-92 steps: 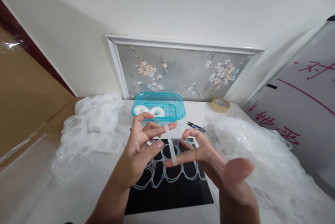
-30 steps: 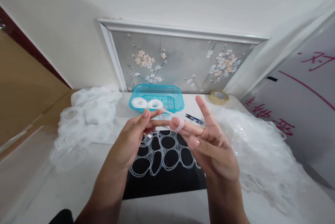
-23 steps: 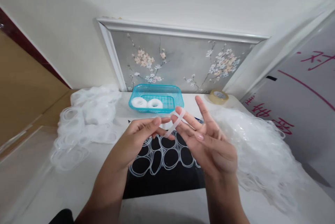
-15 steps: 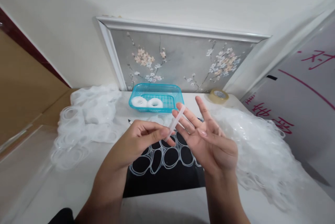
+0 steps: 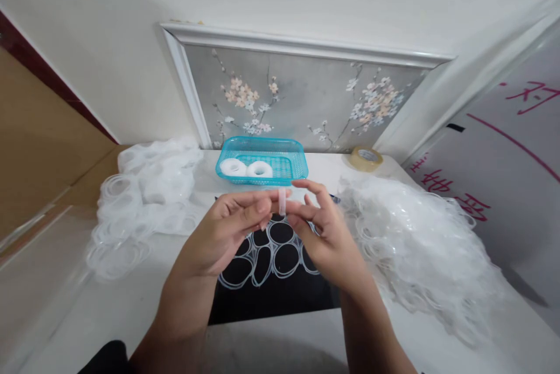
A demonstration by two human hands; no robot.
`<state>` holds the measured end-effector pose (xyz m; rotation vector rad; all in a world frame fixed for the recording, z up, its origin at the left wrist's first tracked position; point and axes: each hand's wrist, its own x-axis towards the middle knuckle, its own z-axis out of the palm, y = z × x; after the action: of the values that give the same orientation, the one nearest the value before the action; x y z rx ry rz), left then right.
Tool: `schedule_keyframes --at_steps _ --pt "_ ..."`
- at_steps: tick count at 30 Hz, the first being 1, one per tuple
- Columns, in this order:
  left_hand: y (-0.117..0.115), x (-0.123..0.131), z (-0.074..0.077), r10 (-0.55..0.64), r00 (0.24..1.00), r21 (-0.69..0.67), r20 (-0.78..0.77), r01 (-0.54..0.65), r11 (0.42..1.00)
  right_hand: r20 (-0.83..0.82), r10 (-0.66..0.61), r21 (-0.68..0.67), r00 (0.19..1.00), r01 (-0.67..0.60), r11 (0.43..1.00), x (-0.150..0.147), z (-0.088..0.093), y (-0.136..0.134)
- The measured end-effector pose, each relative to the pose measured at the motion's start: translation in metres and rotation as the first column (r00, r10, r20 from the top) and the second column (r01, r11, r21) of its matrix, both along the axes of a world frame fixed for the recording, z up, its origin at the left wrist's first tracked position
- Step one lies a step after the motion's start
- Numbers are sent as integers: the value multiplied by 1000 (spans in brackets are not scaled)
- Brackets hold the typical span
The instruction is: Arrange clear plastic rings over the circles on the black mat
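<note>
Glossy plastic basket (image 5: 289,165), smooth translucent band (image 5: 282,202)

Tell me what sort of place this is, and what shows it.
Probably an indoor handwork station: a heap of translucent rings, a turquoise basket and a tape roll share the white tabletop.

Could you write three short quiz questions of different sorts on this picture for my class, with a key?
1. Multiple choice: What lies in the blue basket?
a) a cup
b) two white ring-shaped pieces
c) a pair of gloves

2. True or false: In the picture, the roll of tape is to the right of the basket.

3. Short answer: What is at the fingertips of both the left hand and the right hand?

Key:
1. b
2. True
3. A narrow whitish band
</note>
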<state>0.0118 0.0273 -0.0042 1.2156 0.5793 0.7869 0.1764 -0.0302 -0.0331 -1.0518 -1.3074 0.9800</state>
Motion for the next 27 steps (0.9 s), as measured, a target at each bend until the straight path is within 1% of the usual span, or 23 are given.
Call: schedule_keyframes --at_steps 1,2,5,8,9,11,12,13,15,17,19,21,23,24,25,26,27 --pt "1 0 0 41 999 -36 23 -40 999 53 13 -15 999 -13 1000 -2 0 -1" --pt "3 0 1 82 996 -70 40 -79 994 55 32 -22 998 -31 999 -3 0 -2" --pt "6 -1 2 167 985 -127 41 -161 979 -81 61 1 995 -61 998 -4 1 -3" --pt "8 1 0 153 988 -127 -13 -153 980 -225 82 15 971 -80 997 1 1 -2" --pt "8 2 -2 141 989 -104 -42 -144 984 -272 98 23 957 -96 995 3 2 -1" --pt "7 6 -7 114 984 -9 -133 -117 993 -385 101 42 917 -92 995 5 2 1" --pt "7 8 -9 90 978 56 -190 -81 995 -444 74 52 893 -57 997 5 1 3" --pt "6 11 -11 62 967 119 -246 -33 992 -500 27 61 865 4 998 4 0 6" --pt "3 17 -14 -2 942 212 -336 78 974 -587 -102 60 803 169 984 -1 -6 12" --pt "-1 22 -16 -39 923 255 -384 147 956 -622 -217 29 752 299 954 -9 -18 20" --pt "-2 24 -16 -42 910 269 -414 166 949 -616 -290 -23 733 351 936 -16 -32 31" --pt "0 21 -15 -23 900 279 -436 159 947 -571 -338 -62 748 372 926 -15 -45 47" --pt "4 13 -14 9 890 288 -455 138 948 -444 -381 -67 811 394 917 -4 -54 72" --pt "7 8 -13 29 881 290 -473 125 949 -327 -392 -60 860 395 917 4 -56 88" --pt "11 1 -12 52 864 290 -501 112 950 -175 -378 -63 909 373 926 13 -57 105" --pt "14 -7 -11 78 840 294 -538 100 951 0 -340 -88 941 338 937 22 -56 123" --pt "17 -15 -10 109 807 304 -581 90 948 199 -272 -124 942 299 946 30 -55 141"
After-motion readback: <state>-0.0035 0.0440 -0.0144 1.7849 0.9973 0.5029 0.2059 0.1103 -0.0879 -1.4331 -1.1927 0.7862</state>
